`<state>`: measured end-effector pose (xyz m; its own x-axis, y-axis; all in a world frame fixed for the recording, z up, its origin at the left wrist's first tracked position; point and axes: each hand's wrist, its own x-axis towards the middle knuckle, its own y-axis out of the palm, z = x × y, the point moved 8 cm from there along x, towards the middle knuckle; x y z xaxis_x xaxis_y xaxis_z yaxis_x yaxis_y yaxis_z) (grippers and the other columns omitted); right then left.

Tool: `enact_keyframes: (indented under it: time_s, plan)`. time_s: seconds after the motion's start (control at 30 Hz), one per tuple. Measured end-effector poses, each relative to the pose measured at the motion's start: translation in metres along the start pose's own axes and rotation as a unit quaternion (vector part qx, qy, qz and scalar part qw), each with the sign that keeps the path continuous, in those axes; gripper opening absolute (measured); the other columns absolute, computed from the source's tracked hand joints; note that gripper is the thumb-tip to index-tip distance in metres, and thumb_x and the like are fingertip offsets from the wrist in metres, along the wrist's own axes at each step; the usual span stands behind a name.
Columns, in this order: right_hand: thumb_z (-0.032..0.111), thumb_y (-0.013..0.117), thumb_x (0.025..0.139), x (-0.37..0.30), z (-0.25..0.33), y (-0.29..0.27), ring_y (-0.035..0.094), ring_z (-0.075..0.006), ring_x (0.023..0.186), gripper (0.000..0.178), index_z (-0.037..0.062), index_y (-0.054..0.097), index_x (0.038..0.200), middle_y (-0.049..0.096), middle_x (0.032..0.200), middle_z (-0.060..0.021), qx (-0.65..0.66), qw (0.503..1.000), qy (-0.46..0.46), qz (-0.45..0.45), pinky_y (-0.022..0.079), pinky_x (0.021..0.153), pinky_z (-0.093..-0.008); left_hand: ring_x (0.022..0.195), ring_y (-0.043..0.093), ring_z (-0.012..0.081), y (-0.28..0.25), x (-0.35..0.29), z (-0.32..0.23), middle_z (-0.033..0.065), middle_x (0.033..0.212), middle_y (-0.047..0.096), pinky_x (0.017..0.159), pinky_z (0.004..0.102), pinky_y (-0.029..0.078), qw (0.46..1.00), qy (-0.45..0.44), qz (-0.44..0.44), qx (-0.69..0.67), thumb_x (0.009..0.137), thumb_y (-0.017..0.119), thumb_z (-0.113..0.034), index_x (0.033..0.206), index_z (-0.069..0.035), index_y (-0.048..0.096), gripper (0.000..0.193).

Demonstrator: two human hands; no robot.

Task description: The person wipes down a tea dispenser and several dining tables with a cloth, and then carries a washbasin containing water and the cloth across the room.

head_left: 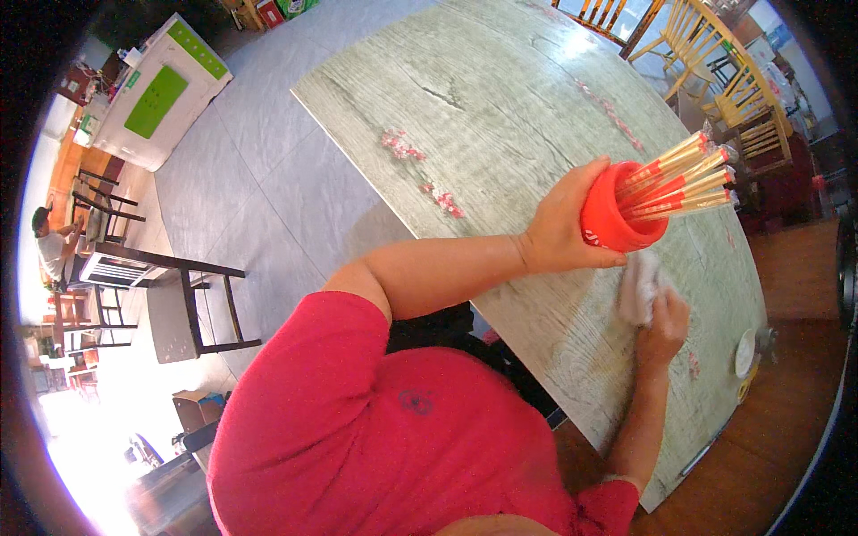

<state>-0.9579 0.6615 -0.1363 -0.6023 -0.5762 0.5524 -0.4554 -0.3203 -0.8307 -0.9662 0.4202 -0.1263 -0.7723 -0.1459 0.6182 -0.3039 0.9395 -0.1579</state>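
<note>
My left hand (pixel 561 219) is wrapped round a red cup (pixel 602 211), tipped with its mouth toward the right and held above the table (pixel 527 116). A bundle of chopsticks (pixel 684 186) in red-and-cream paper sleeves and clear wrap sticks out of the cup. Lower and to the right, my right hand (pixel 664 329) is closed on a whitish cloth (pixel 638 290) that lies against the tabletop. The cloth and hand are slightly blurred. The tabletop has a pale wood-grain pattern with printed pink flowers.
A small white dish (pixel 744 354) stands near the table's right edge, by a yellow item (pixel 744 386). Dark chairs (pixel 201 308) stand at left, and wooden chairs (pixel 693 45) at far right. A white-and-green counter (pixel 161 94) is at upper left; a person (pixel 55 246) sits at far left.
</note>
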Motion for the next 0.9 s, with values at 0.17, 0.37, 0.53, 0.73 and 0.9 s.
enact_keyframes:
  time_s: [0.17, 0.37, 0.53, 0.73, 0.9]
  plan:
    - [-0.002, 0.057, 0.073, 0.014, -0.008, -0.004, 0.058, -0.0334, 0.09, 0.025, 0.0008, 0.063, 0.098, 0.062, 0.097, -0.0139, 0.028, 0.999, 0.033, 0.019, 0.047, 0.076, -0.0397, 0.127, 0.04, 0.034, -0.002, 0.003, -0.001, 0.0209, 0.136, 0.04, 0.106, 0.0405, 0.032, 1.0, 0.005, -0.006, 0.003, 0.048, 0.091, -0.032, 0.139, 0.002, 0.024, 0.118]
    - [-0.001, 0.059, 0.074, -0.063, 0.018, -0.058, 0.058, -0.0327, 0.091, 0.028, 0.0015, 0.065, 0.1, 0.061, 0.099, -0.0144, 0.048, 0.992, 0.061, 0.095, 0.047, 0.079, -0.0398, 0.125, 0.042, 0.0345, -0.003, 0.002, 0.001, 0.021, 0.135, 0.042, 0.105, 0.0404, 0.034, 1.0, -0.017, -0.002, -0.004, 0.048, 0.09, -0.031, 0.139, 0.002, 0.024, 0.117]
    - [0.001, 0.059, 0.078, -0.219, -0.046, -0.118, 0.057, -0.0336, 0.097, 0.03, 0.0016, 0.063, 0.108, 0.061, 0.103, -0.0164, -0.101, 0.918, 0.362, 0.129, 0.046, 0.084, -0.04, 0.127, 0.041, 0.033, -0.002, 0.001, -0.002, 0.0207, 0.135, 0.041, 0.106, 0.0399, 0.033, 1.0, -0.018, 0.012, 0.01, 0.05, 0.089, -0.03, 0.139, 0.002, 0.024, 0.115]
    - [-0.013, 0.037, 0.065, -0.331, -0.086, -0.167, 0.049, -0.0359, 0.114, 0.059, 0.0028, 0.059, 0.119, 0.054, 0.125, -0.0167, -0.238, 0.88, 0.389, 0.129, 0.035, 0.101, -0.0423, 0.12, 0.045, 0.0374, -0.001, 0.003, 0.003, 0.0213, 0.128, 0.045, 0.102, 0.0423, 0.037, 0.999, -0.008, -0.013, -0.038, 0.05, 0.088, -0.03, 0.137, 0.001, 0.029, 0.11]
    - [0.011, 0.067, 0.066, -0.221, 0.005, -0.116, 0.056, -0.0329, 0.103, 0.037, 0.0045, 0.065, 0.103, 0.063, 0.107, -0.0134, -0.087, 0.942, 0.314, 0.086, 0.042, 0.093, -0.0424, 0.119, 0.047, 0.0305, 0.012, 0.003, 0.007, 0.0183, 0.128, 0.046, 0.1, 0.0393, 0.039, 0.998, -0.018, 0.018, -0.055, 0.055, 0.086, -0.021, 0.137, -0.001, 0.03, 0.102]
